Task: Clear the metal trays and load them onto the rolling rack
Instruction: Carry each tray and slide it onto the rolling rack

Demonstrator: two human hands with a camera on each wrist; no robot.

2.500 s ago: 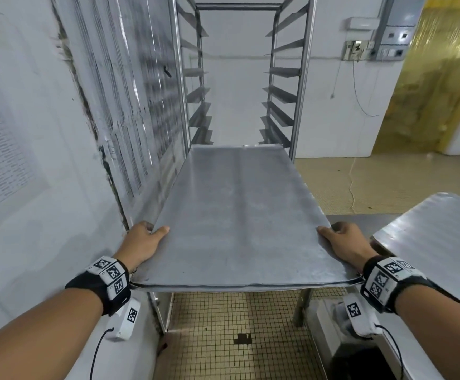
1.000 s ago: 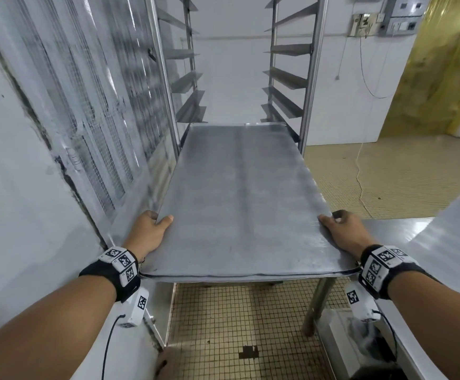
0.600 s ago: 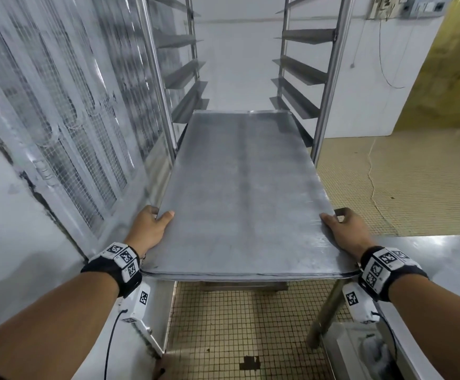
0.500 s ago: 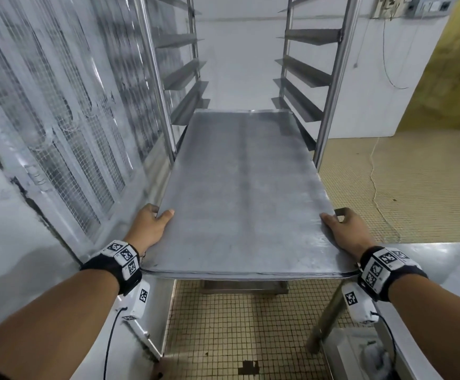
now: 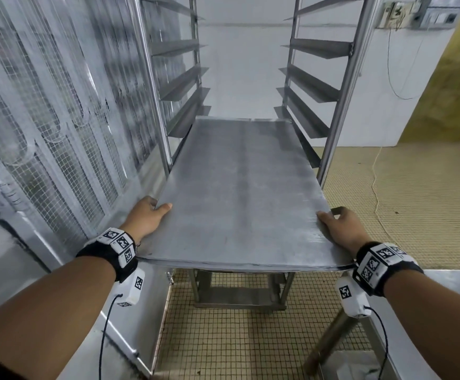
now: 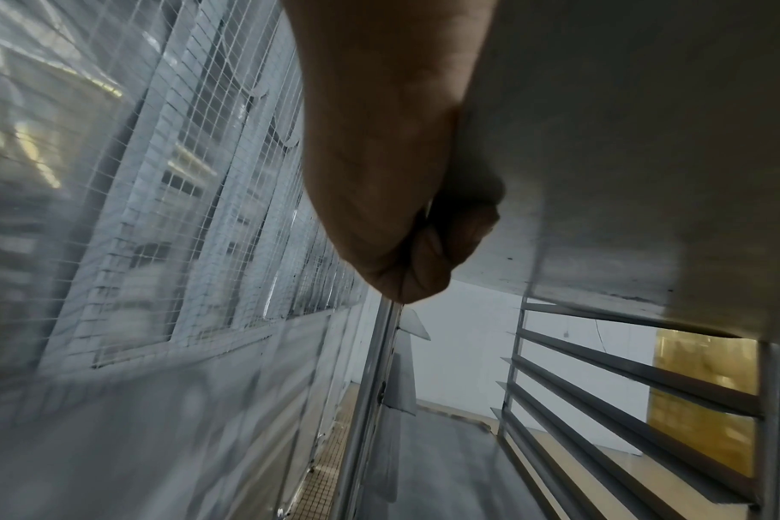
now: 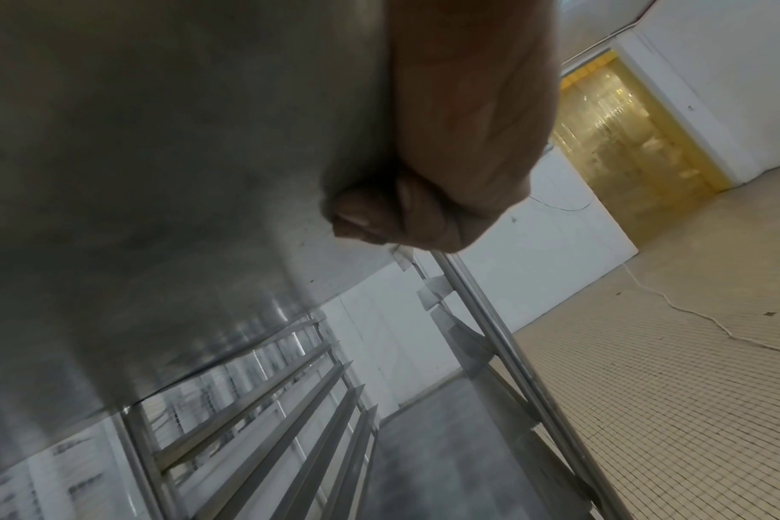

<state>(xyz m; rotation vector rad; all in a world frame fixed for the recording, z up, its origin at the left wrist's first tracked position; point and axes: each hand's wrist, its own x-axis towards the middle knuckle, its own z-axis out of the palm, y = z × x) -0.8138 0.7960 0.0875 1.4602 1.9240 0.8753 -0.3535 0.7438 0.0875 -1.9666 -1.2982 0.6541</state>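
The metal tray (image 5: 239, 193) is held flat and level, its far end already between the uprights of the rolling rack (image 5: 341, 86), its near end out over the tiled floor (image 5: 237, 338). The left hand (image 5: 148, 215) grips the tray's left edge, thumb on top and fingers curled underneath; the right hand (image 5: 338, 224) grips the right edge the same way. Holding both long sides near the back corners probably keeps the tray square to the side ledges (image 5: 305, 80), so both edges can ride on one matching pair. A mesh window (image 5: 59, 119) stands close on the left, leaving that hand little room.
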